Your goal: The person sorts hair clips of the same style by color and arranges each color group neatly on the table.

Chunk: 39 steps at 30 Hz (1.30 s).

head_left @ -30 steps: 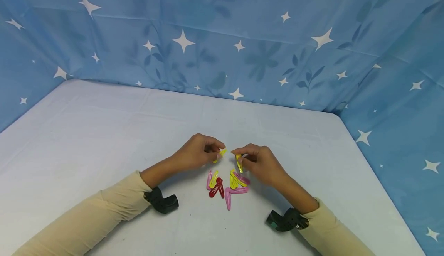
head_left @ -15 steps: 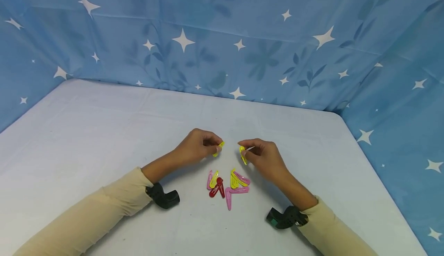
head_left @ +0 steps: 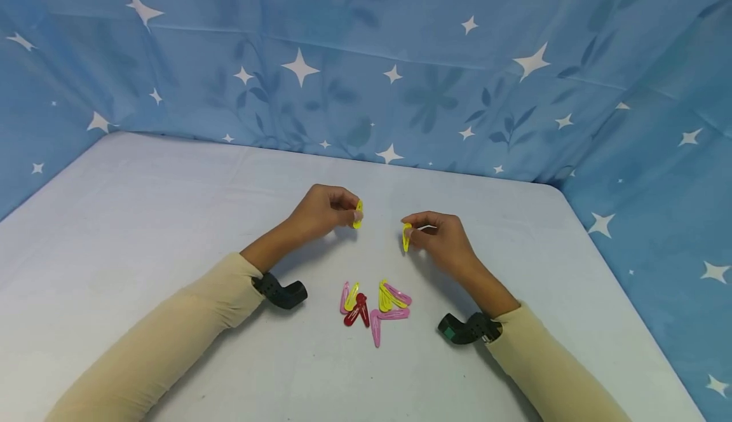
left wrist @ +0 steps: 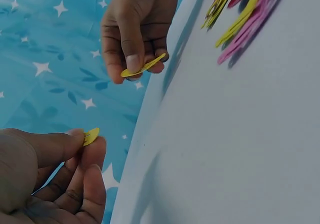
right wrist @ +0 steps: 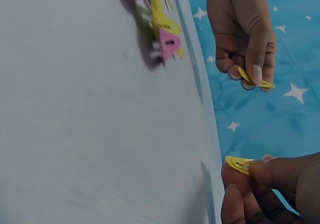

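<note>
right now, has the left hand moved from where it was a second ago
Yes. In the head view, the left hand has moved away from the red clips, toward the table's far edge.

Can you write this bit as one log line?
left hand: pinches yellow clip | right hand: pinches another yellow clip | other clips: on table

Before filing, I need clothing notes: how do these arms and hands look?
The left sleeve and right sleeve are plain beige. The left camera and right camera are black and bent; the right shows a green patch. The left hand and right hand wear no gloves.
</note>
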Motion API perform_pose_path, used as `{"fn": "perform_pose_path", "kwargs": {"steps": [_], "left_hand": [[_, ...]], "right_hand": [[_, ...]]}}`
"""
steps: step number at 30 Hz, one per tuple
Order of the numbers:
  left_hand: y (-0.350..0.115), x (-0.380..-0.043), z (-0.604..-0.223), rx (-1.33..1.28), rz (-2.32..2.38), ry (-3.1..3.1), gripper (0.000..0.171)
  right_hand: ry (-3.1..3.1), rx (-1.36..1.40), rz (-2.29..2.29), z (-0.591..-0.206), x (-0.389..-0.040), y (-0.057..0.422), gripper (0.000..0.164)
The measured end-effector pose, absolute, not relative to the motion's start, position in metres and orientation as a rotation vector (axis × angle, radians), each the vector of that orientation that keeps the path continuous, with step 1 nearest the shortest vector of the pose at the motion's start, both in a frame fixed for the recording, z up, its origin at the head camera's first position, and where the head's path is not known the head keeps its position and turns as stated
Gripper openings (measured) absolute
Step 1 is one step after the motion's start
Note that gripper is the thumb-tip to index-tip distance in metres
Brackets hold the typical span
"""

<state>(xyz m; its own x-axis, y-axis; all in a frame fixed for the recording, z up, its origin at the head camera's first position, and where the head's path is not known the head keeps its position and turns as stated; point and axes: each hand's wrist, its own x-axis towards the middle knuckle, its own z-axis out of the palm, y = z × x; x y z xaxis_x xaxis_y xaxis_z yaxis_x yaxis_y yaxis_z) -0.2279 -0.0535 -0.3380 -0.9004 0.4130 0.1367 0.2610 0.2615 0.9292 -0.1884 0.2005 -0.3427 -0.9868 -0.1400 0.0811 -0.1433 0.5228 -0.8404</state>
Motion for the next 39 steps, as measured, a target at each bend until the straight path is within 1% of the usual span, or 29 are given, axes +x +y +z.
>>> {"fn": "perform_pose_path", "kwargs": {"steps": [5, 16, 25, 34, 36, 39], "left_hand": [[-0.052, -0.237, -0.341, 0.628, 1.728, 2.372, 0.028], [-0.038, -0.257, -0.349, 0.536, 1.723, 2.382, 0.028], [-0.03, -0.275, -0.352, 0.441, 1.8, 2.398, 0.023], [-0.028, -0.282, -0.357, 0.528, 1.564, 2.639, 0.018], [-0.027, -0.283, -0.358, 0.533, 1.538, 2.67, 0.019], [-0.026, -0.283, -0.359, 0.544, 1.493, 2.701, 0.028]], "right_hand": [[-2.74, 0.274, 1.493, -0.34, -0.2, 0.201, 0.021], [-2.692, 0.208, 1.589, -0.335, -0.217, 0.198, 0.024], [-2.738, 0.129, 1.604, -0.339, -0.237, 0.19, 0.024], [-2.713, 0.127, 1.588, -0.339, -0.253, 0.183, 0.022], [-2.713, 0.122, 1.592, -0.34, -0.255, 0.182, 0.022], [-2.719, 0.099, 1.595, -0.341, -0.257, 0.181, 0.022]]}}
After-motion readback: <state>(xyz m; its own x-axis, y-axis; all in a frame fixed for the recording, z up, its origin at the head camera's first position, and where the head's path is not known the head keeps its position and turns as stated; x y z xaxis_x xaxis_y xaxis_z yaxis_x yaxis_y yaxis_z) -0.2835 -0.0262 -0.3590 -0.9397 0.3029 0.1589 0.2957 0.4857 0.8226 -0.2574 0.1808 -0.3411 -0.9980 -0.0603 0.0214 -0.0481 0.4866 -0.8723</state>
